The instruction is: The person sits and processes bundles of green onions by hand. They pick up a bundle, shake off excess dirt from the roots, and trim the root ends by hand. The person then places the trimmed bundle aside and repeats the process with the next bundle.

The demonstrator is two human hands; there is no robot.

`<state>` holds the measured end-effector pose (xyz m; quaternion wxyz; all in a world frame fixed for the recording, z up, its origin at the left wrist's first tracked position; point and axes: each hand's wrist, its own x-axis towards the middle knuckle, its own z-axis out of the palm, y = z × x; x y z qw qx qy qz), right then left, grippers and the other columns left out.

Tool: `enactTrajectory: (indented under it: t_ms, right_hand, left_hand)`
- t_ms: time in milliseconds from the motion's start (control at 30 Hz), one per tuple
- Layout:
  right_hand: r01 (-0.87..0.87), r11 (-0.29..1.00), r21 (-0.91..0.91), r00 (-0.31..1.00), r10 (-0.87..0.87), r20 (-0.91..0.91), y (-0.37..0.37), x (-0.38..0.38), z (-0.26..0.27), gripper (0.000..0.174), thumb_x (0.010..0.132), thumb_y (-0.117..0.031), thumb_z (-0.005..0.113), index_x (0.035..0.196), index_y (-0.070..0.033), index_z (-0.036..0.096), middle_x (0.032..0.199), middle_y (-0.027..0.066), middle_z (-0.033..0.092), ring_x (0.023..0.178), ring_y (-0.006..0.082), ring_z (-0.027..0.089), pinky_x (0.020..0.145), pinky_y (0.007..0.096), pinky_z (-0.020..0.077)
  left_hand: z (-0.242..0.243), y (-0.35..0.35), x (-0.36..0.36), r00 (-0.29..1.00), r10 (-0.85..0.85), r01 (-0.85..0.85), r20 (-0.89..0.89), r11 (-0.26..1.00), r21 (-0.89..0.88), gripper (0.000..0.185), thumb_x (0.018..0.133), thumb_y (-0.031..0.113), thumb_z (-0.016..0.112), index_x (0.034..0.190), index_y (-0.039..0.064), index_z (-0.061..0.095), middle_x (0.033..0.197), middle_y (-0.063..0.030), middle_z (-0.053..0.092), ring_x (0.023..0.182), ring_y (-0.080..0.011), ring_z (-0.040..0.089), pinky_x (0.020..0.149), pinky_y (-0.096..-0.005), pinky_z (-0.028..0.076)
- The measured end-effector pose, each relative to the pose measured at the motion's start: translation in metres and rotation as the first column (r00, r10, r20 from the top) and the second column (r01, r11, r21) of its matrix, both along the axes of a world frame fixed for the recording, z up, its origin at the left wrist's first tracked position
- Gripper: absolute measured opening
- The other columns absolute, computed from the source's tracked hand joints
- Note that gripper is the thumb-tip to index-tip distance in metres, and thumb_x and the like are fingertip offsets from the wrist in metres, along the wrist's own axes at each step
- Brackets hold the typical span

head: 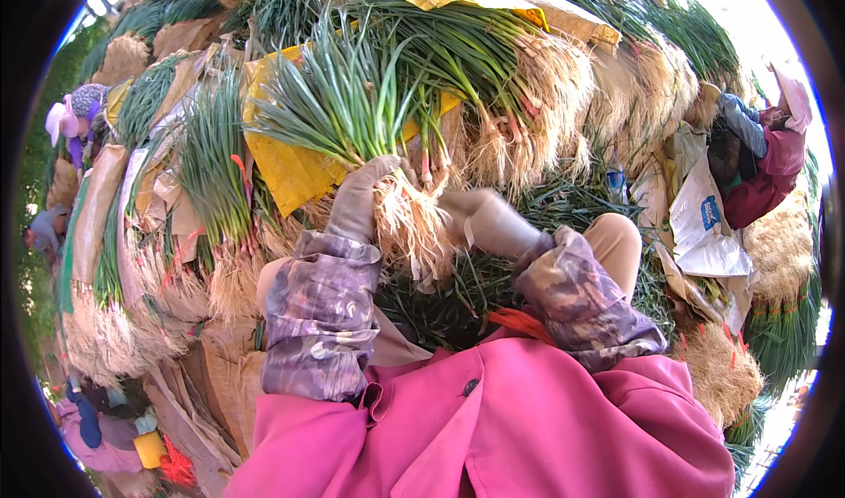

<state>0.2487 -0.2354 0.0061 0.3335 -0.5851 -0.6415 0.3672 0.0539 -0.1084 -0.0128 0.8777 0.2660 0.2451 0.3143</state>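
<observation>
My left hand (362,198), in a grey glove, is closed around a bunch of green onions (356,122); the leaves fan out above it and the pale roots hang below. My right hand (492,221), gloved too and blurred, is at the right side of those roots; its fingers are partly hidden, so whether it grips anything is unclear. Just beyond, more green onions (521,82) lie with their roots towards me, partly over yellow sheeting (284,168). Loose green leaves (429,306) cover the ground between my knees. Orange-red ties (521,323) rest by my right sleeve.
Bundles of green onions (214,168) and woven sacking (99,214) stand at the left. A white sack (706,221) and a plastic bottle (616,181) are at the right. Other people are at the right edge (766,161), the left edge and the lower left (99,432).
</observation>
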Motion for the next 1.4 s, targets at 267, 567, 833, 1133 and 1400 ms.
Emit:
enactTrajectory:
  t_ms: [267,567,833,1133,1400]
  right_hand:
    - [0.31,0.897,-0.314,0.942,-0.335,-0.028,0.061,0.016,-0.03,0.051,0.092,-0.041,0.062,0.12,0.002,0.058,0.109,0.0197,0.066,0.101,0.0275,0.063,0.082,0.0376,0.0521]
    - [0.497,0.861,-0.107,0.811,-0.505,-0.295,0.03,0.038,-0.008,0.039,0.099,-0.033,0.048,0.124,-0.005,0.058,0.093,0.0051,0.064,0.076,0.0102,0.057,0.068,0.0208,0.049]
    - [0.08,0.958,0.276,0.976,-0.132,0.173,0.017,-0.024,-0.018,0.049,0.093,-0.01,0.057,0.138,-0.004,0.04,0.081,0.0233,0.059,0.073,0.0389,0.063,0.063,0.0396,0.0504]
    - [0.036,0.989,-0.144,0.995,-0.021,0.102,0.03,0.002,0.003,0.044,0.095,-0.042,0.054,0.1,-0.001,0.069,0.083,0.0134,0.069,0.072,0.0228,0.067,0.071,0.0343,0.0546]
    - [0.316,0.923,-0.219,0.691,-0.382,-0.613,0.072,-0.041,0.014,0.029,0.095,-0.033,0.058,0.1,-0.004,0.061,0.072,-0.0011,0.057,0.058,0.006,0.05,0.05,0.0229,0.041]
  left_hand:
    - [0.008,-0.004,-0.003,0.985,0.002,0.019,-0.17,0.993,0.12,0.018,0.091,0.017,0.058,0.096,0.0,0.062,0.082,-0.0103,0.067,0.07,-0.019,0.064,0.068,-0.0297,0.053]
    - [0.005,-0.003,-0.003,0.997,0.024,-0.021,-0.077,0.999,0.037,0.021,0.094,0.019,0.055,0.102,0.0,0.061,0.089,-0.0098,0.066,0.076,-0.0201,0.065,0.072,-0.0323,0.055]
    - [-0.001,-0.011,0.014,1.0,-0.028,0.028,-0.004,0.997,-0.065,0.022,0.093,0.015,0.059,0.107,-0.002,0.063,0.096,-0.0088,0.067,0.082,-0.0171,0.066,0.077,-0.0308,0.055]
    - [0.017,-0.022,0.004,0.965,0.014,0.05,-0.262,0.971,0.235,0.021,0.089,0.015,0.064,0.1,-0.003,0.066,0.082,-0.0079,0.068,0.067,-0.0161,0.065,0.061,-0.0273,0.055]
    - [0.015,-0.016,-0.006,0.982,-0.041,0.083,-0.185,0.97,0.228,0.028,0.097,0.019,0.05,0.108,-0.003,0.063,0.092,-0.0081,0.067,0.082,-0.015,0.064,0.073,-0.0244,0.053]
